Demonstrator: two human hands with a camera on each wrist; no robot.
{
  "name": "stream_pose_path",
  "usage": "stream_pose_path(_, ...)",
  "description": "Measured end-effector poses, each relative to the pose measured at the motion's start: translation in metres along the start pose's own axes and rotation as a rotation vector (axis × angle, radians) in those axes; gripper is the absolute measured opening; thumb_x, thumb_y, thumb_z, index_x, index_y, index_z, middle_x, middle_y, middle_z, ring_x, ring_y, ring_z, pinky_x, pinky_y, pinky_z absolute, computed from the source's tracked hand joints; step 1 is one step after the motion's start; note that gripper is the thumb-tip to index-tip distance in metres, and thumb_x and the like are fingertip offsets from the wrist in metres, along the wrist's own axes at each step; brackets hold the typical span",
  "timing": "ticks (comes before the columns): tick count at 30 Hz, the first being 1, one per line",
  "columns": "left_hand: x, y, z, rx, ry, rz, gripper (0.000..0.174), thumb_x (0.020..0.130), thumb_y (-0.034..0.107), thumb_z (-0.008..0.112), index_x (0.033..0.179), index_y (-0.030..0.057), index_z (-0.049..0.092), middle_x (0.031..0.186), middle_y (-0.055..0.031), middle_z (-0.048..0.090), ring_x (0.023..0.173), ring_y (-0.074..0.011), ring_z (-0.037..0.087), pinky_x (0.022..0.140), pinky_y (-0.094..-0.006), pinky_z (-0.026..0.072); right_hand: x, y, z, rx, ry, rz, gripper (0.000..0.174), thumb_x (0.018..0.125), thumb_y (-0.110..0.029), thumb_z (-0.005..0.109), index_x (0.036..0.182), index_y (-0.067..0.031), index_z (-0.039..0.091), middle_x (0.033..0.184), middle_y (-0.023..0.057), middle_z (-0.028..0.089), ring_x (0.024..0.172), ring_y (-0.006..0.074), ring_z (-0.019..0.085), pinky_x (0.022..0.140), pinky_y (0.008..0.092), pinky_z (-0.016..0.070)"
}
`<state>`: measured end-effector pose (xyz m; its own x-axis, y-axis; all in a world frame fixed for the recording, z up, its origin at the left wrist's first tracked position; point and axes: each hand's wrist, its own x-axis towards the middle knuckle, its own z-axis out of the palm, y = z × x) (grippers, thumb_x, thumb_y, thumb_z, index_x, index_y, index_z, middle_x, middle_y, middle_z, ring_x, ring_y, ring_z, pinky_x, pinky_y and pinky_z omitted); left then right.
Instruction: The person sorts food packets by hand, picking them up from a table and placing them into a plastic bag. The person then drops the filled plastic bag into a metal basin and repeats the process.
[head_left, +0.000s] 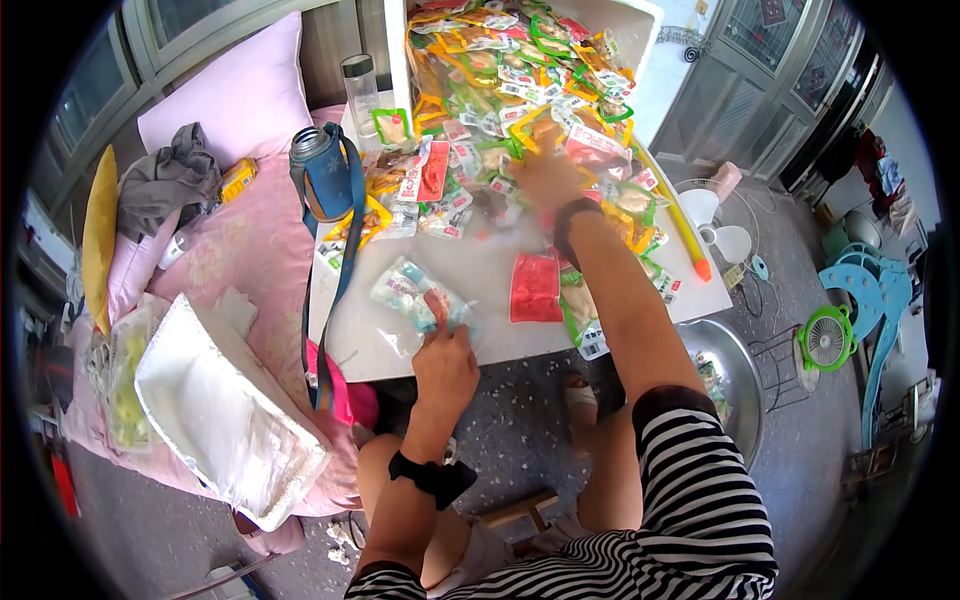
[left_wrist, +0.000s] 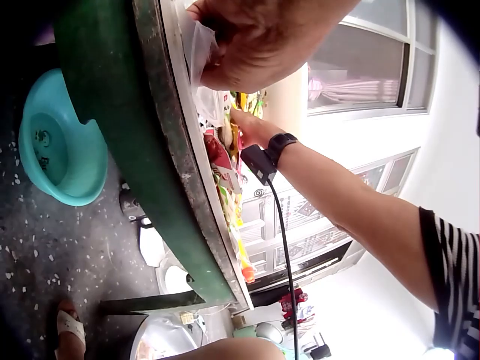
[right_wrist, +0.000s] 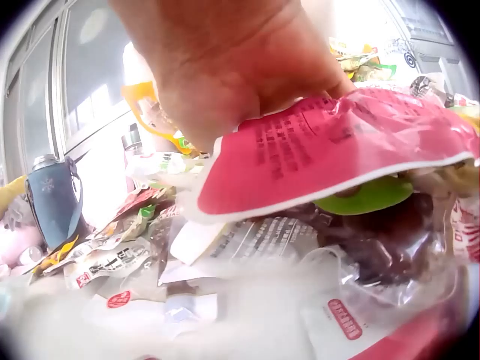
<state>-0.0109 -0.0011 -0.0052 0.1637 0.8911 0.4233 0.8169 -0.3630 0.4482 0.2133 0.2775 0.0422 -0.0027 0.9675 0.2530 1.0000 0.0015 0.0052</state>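
My left hand [head_left: 445,372] grips the edge of a clear plastic bag [head_left: 400,325] at the table's front, and pale blue-printed packaging [head_left: 415,290] shows at the bag. In the left wrist view, the bag's film [left_wrist: 201,56] bunches at the curled fingers. My right hand [head_left: 552,182], blurred, reaches into the heap of food packets [head_left: 500,75] and holds a yellow-edged packet [head_left: 522,128] at its fingertips. In the right wrist view, a red packet [right_wrist: 300,154] lies close below that hand and partly covers the fingers.
A white foam box [head_left: 648,20] at the back spills packets onto the white table [head_left: 470,345]. A blue bottle [head_left: 325,175] with a strap and a clear bottle [head_left: 360,85] stand left. A red packet [head_left: 535,288] lies near the front edge. A metal basin [head_left: 750,385] stands right.
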Motion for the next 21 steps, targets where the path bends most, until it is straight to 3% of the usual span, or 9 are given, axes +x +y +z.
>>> stream_pose_path(3,0.0,0.001,0.0,0.017,-0.011,0.003,0.018,0.073,0.002,0.062,0.091,0.0018,0.062,0.074,-0.0161,0.061,0.071,-0.0358,0.059,0.061,-0.0465,0.048,-0.02,0.006,-0.02,-0.041,-0.015,-0.155,0.04,0.097,-0.038,0.036,0.126,-0.0211,0.058,0.137,0.0341,0.035,0.125,0.0614,0.031,0.083,0.0613,0.0473)
stream_pose_path(4,0.0,0.001,0.0,0.018,-0.017,-0.003,0.017,0.073,0.002,0.062,0.09,0.002,0.062,0.074,-0.0161,0.061,0.071,-0.0358,0.059,0.061,-0.0467,0.0479,-0.008,0.019,-0.003,-0.1,0.014,-0.208,0.038,0.098,-0.034,0.035,0.124,-0.0211,0.059,0.133,0.0353,0.038,0.125,0.0625,0.03,0.086,0.0598,0.0472)
stream_pose_path(7,0.001,0.001,0.001,0.021,-0.025,-0.008,0.014,0.073,0.002,0.062,0.087,0.0027,0.061,0.073,-0.0162,0.06,0.071,-0.036,0.059,0.06,-0.0471,0.0474,0.009,0.052,0.008,-0.118,0.08,-0.229,0.045,0.097,-0.041,0.039,0.121,-0.0083,0.058,0.133,0.0382,0.038,0.13,0.0566,0.028,0.101,0.0496,0.0409)
stream_pose_path(10,0.001,-0.001,0.002,0.022,-0.019,-0.002,0.013,0.073,0.002,0.061,0.086,0.0033,0.06,0.072,-0.0163,0.06,0.07,-0.0364,0.059,0.06,-0.0474,0.0471,0.001,0.062,0.02,0.434,0.475,0.041,0.065,0.093,-0.051,0.044,0.117,0.0077,0.055,0.134,0.0384,0.037,0.128,0.0474,0.037,0.105,0.046,0.0355)
stream_pose_path(13,0.001,-0.003,0.004,0.018,-0.007,0.002,0.013,0.073,0.002,0.061,0.086,0.0034,0.06,0.072,-0.0164,0.06,0.07,-0.0368,0.059,0.06,-0.0474,0.047,-0.024,0.079,0.004,0.406,0.239,-0.062,0.058,0.094,-0.046,0.044,0.116,0.0072,0.054,0.128,0.0362,0.045,0.119,0.0484,0.045,0.099,0.0479,0.0387)
stream_pose_path(14,0.001,-0.002,0.004,0.015,0.003,0.002,0.013,0.073,0.002,0.061,0.086,0.0034,0.06,0.071,-0.0165,0.059,0.07,-0.0369,0.059,0.06,-0.0474,0.047,-0.029,0.083,0.011,0.352,0.274,-0.151,0.052,0.094,-0.042,0.045,0.108,0.0073,0.055,0.121,0.0319,0.051,0.108,0.0466,0.052,0.093,0.0485,0.0426)
stream_pose_path(17,0.0,-0.002,0.005,0.018,0.026,0.006,0.012,0.073,0.002,0.061,0.086,0.0033,0.061,0.072,-0.0165,0.06,0.07,-0.0369,0.059,0.061,-0.0473,0.0472,-0.084,0.054,-0.018,0.505,0.195,-0.254,0.045,0.093,-0.037,0.045,0.101,0.0061,0.057,0.117,0.0283,0.054,0.103,0.0443,0.055,0.089,0.0471,0.0454)
stream_pose_path(18,0.0,-0.002,0.005,0.022,0.034,0.01,0.013,0.073,0.002,0.061,0.086,0.0033,0.061,0.072,-0.0165,0.06,0.07,-0.0368,0.059,0.061,-0.0473,0.0472,-0.093,0.055,-0.012,0.341,0.178,-0.36,0.037,0.092,-0.03,0.047,0.1,0.004,0.059,0.117,0.0239,0.056,0.1,0.0427,0.057,0.087,0.0461,0.0464)
stream_pose_path(21,0.001,-0.001,0.004,0.033,-0.002,0.0,0.013,0.073,0.003,0.061,0.086,0.0036,0.062,0.073,-0.0166,0.06,0.071,-0.0365,0.059,0.061,-0.0472,0.0475,-0.108,0.058,-0.005,0.283,0.327,-0.664,0.028,0.088,-0.023,0.051,0.101,-0.0004,0.061,0.108,0.0215,0.059,0.097,0.0395,0.059,0.085,0.0446,0.0478)
